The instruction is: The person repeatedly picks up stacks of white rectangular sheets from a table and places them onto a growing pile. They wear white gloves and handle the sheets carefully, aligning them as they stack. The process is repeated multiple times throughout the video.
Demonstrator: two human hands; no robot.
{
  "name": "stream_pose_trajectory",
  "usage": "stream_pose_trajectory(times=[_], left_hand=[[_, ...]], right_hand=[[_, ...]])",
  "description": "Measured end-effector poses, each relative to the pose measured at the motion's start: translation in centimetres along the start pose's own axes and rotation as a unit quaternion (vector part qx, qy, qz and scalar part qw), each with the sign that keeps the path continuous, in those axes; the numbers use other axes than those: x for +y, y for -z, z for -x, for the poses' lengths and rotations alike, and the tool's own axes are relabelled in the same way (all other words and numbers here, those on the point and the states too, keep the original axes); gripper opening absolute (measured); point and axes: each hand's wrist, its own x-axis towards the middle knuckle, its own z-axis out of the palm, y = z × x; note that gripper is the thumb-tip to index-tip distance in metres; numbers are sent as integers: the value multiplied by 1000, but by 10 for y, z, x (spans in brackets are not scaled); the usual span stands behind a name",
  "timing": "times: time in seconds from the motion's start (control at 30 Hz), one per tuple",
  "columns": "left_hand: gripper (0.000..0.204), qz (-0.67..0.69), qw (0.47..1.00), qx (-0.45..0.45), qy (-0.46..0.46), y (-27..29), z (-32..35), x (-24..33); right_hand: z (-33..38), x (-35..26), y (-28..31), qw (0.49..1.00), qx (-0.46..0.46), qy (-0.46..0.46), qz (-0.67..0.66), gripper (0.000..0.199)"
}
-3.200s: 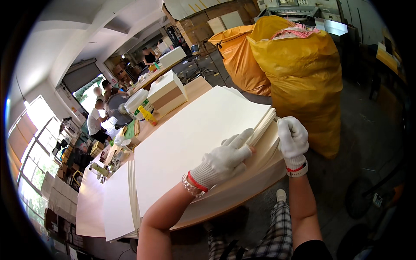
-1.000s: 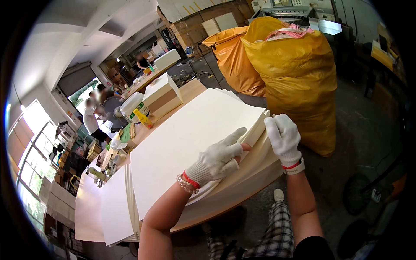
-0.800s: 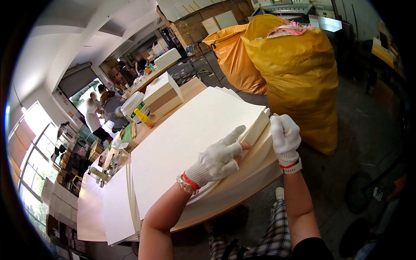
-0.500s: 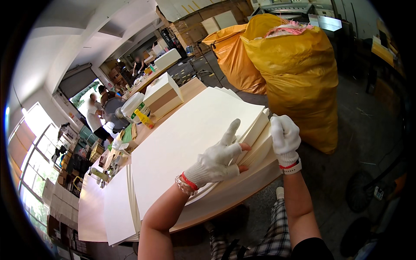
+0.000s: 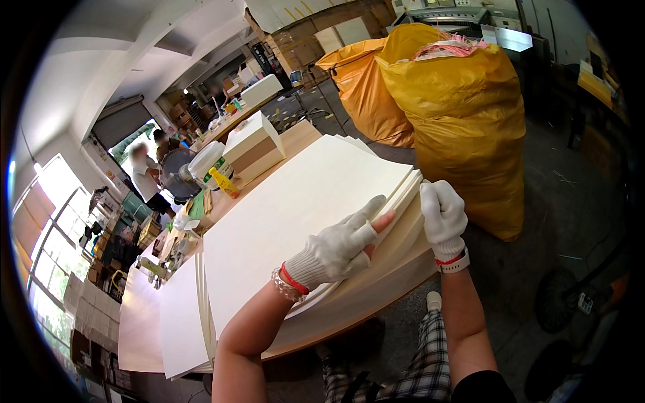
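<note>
A thick stack of large cream paper sheets (image 5: 295,201) lies on a wooden table (image 5: 376,295). My left hand (image 5: 339,247), in a white knit glove with bare fingertips, rests flat on the near edge of the top sheets, fingers spread. My right hand (image 5: 442,213), also gloved, grips the right corner of the stack, lifting a few sheets so their edges fan apart.
Two big yellow-orange sacks (image 5: 457,107) stand right of the table. Boxes (image 5: 254,144), a white bucket (image 5: 205,161) and a yellow bottle (image 5: 223,181) sit at the far end. Another paper stack (image 5: 178,316) lies to the left. People (image 5: 144,174) work further back.
My right hand shifted slightly along the corner of the stack and the lifted sheets fanned a bit more. My left hand stayed on the sheets, spreading its fingers.
</note>
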Motion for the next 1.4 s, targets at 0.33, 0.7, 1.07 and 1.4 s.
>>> stream_pose_trajectory(times=[0.33,0.7,1.07,1.4], left_hand=[[78,40,995,-17,88,-1,2,8],[57,-140,974,-161,78,-6,-20,3],[35,53,995,-61,58,9,-11,-4],[33,-5,996,-49,79,14,-8,7]], right_hand=[[14,-1,18,997,-70,-35,17,11],[21,-21,70,930,-248,14,272,7],[-25,-6,3,965,-74,187,169,16],[-2,2,1,999,25,0,21,13]])
